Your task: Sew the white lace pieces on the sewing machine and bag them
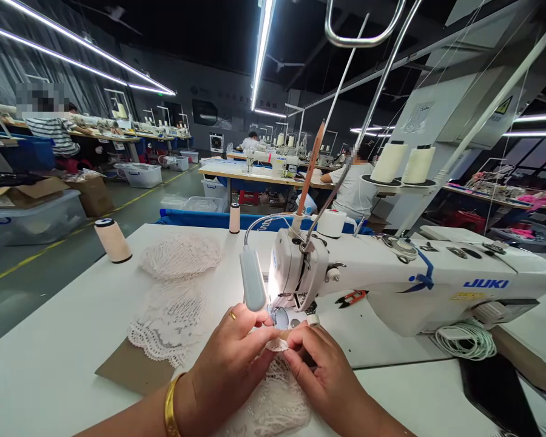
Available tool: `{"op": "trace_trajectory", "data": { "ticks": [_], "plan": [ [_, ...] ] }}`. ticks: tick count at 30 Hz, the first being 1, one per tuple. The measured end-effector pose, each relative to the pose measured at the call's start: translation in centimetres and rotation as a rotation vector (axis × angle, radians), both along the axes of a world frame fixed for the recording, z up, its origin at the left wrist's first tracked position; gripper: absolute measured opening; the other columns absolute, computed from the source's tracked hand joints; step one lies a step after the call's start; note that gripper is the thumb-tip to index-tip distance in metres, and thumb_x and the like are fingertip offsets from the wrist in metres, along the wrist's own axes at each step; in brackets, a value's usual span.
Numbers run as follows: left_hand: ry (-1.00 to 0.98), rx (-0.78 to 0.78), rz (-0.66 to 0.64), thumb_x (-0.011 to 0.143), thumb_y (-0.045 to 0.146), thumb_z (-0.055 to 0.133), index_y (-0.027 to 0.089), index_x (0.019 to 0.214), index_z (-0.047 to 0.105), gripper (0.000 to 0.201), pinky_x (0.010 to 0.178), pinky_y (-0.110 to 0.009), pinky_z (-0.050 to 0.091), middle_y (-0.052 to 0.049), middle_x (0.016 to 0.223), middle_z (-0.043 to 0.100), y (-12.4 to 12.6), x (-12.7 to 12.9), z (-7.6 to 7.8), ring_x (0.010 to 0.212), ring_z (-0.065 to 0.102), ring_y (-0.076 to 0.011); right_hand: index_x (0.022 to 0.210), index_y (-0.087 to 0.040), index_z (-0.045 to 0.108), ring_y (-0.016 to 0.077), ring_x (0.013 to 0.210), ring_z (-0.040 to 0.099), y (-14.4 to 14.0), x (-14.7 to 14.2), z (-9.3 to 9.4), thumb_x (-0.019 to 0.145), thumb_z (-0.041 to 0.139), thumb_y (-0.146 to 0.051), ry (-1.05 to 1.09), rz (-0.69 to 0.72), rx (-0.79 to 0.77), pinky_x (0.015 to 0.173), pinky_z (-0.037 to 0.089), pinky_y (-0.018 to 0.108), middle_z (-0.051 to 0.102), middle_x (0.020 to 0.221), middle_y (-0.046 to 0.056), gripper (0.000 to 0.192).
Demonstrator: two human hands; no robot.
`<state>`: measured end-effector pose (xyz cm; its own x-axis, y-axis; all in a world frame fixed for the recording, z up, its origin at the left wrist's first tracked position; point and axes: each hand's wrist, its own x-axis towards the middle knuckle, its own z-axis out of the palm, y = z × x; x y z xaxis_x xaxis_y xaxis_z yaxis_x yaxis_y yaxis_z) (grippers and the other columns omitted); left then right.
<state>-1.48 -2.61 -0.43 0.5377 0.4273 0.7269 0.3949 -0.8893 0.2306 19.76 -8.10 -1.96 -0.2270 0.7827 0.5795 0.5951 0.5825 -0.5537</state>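
Just in front of the sewing machine's needle area, both hands pinch one edge of a pale lace piece (277, 403). My left hand (236, 352) wears a ring and is closed on the lace's left side. On the right side, my right hand (321, 364) grips the same edge between thumb and fingers. The rest of the lace hangs down toward me between the wrists. A white sewing machine (359, 276) stands beyond the hands, its small lamp (253, 282) above my left hand. The needle tip is hard to make out.
To the left lie lace pieces (175, 303) over a brown card (134, 367). Thread cones (113, 241) stand at the table's far side. Red-handled thread snips (352, 298) rest under the machine arm. A coiled white cable (466, 341) and a black phone-like slab (495, 388) lie right.
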Motion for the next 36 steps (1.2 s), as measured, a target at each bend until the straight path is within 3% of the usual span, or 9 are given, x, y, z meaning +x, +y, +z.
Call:
{"op": "trace_trajectory", "data": {
  "ticks": [7, 14, 18, 21, 26, 29, 32, 34, 36],
  "plan": [
    [0.001, -0.018, -0.008, 0.098, 0.006, 0.055, 0.027, 0.113, 0.068, 0.028, 0.079, -0.032, 0.046, -0.002, 0.105, 0.069, -0.1, 0.3, 0.1, 0.087, 0.057, -0.0196, 0.095, -0.026, 0.051, 0.0184, 0.076, 0.056, 0.1, -0.1, -0.1, 0.105, 0.052, -0.016, -0.034, 0.001, 0.048, 0.072, 0.045, 0.03, 0.062, 0.084, -0.003, 0.014],
    [-0.006, -0.013, -0.016, 0.101, 0.009, 0.052, 0.022, 0.09, 0.068, 0.024, 0.076, -0.032, 0.044, -0.003, 0.1, 0.069, -0.1, 0.2, 0.3, 0.081, 0.054, -0.0187, 0.095, -0.026, 0.051, 0.0189, 0.076, 0.056, 0.0, -0.1, -0.1, 0.105, 0.053, -0.018, -0.04, 0.003, 0.059, 0.069, 0.044, 0.03, 0.061, 0.083, -0.003, 0.013],
    [-0.028, -0.012, -0.037, 0.102, 0.009, 0.051, 0.022, 0.09, 0.067, 0.024, 0.075, -0.033, 0.044, -0.002, 0.098, 0.07, -0.1, 0.2, 0.3, 0.08, 0.055, -0.0176, 0.104, -0.027, 0.056, 0.0196, 0.08, 0.059, -0.3, 0.0, 0.2, 0.104, 0.056, -0.021, -0.005, 0.016, 0.011, 0.072, 0.049, 0.031, 0.064, 0.09, -0.001, 0.006],
    [-0.045, -0.031, -0.032, 0.101, 0.008, 0.053, 0.023, 0.092, 0.067, 0.022, 0.076, -0.032, 0.045, -0.001, 0.097, 0.07, -0.1, 0.3, 0.2, 0.082, 0.058, -0.0173, 0.12, -0.028, 0.059, 0.0206, 0.085, 0.06, -0.1, 0.0, 0.1, 0.103, 0.059, -0.021, -0.007, 0.045, -0.009, 0.077, 0.052, 0.032, 0.068, 0.101, 0.001, 0.018],
    [-0.061, -0.097, -0.049, 0.097, 0.008, 0.058, 0.023, 0.092, 0.067, 0.019, 0.077, -0.031, 0.051, -0.002, 0.096, 0.072, -0.5, 0.5, 0.8, 0.085, 0.062, -0.0177, 0.111, -0.029, 0.059, 0.0205, 0.092, 0.064, -0.1, 0.1, 0.9, 0.103, 0.05, -0.014, 0.017, 0.085, 0.06, 0.082, 0.053, 0.033, 0.069, 0.101, 0.001, 0.019],
    [-0.064, -0.34, -0.148, 0.096, 0.012, 0.062, 0.025, 0.09, 0.068, 0.015, 0.078, -0.029, 0.055, -0.001, 0.097, 0.072, -2.0, 0.2, 2.4, 0.09, 0.066, -0.0174, 0.106, -0.029, 0.058, 0.0199, 0.091, 0.067, -2.3, 0.9, 3.1, 0.106, 0.053, -0.018, 0.028, 0.159, -0.039, 0.081, 0.055, 0.032, 0.07, 0.099, 0.0, 0.012],
    [-0.052, -0.767, -0.329, 0.095, 0.021, 0.071, 0.027, 0.09, 0.068, 0.008, 0.085, -0.029, 0.056, 0.001, 0.099, 0.072, -4.0, -0.2, 4.0, 0.095, 0.067, -0.0166, 0.099, -0.03, 0.059, 0.0183, 0.087, 0.07, -5.4, 2.0, 5.8, 0.108, 0.062, -0.032, 0.018, 0.162, -0.342, 0.072, 0.055, 0.026, 0.072, 0.096, -0.002, 0.009],
    [-0.021, -1.008, -0.414, 0.093, 0.026, 0.073, 0.028, 0.092, 0.067, 0.006, 0.085, -0.029, 0.056, 0.002, 0.098, 0.071, -4.5, -0.3, 4.4, 0.095, 0.066, -0.0168, 0.095, -0.029, 0.061, 0.0181, 0.085, 0.068, -6.2, 2.5, 7.0, 0.107, 0.064, -0.038, 0.037, 0.166, -0.591, 0.063, 0.051, 0.023, 0.069, 0.094, -0.001, 0.015],
    [0.016, -1.118, -0.395, 0.092, 0.029, 0.07, 0.026, 0.091, 0.065, 0.006, 0.08, -0.03, 0.054, 0.002, 0.096, 0.07, -4.1, -0.1, 3.9, 0.092, 0.064, -0.0175, 0.089, -0.026, 0.059, 0.016, 0.075, 0.06, -5.5, 2.2, 7.2, 0.105, 0.064, -0.035, 0.049, 0.137, -0.715, 0.057, 0.044, 0.023, 0.063, 0.084, -0.002, 0.019]
  ]
}}
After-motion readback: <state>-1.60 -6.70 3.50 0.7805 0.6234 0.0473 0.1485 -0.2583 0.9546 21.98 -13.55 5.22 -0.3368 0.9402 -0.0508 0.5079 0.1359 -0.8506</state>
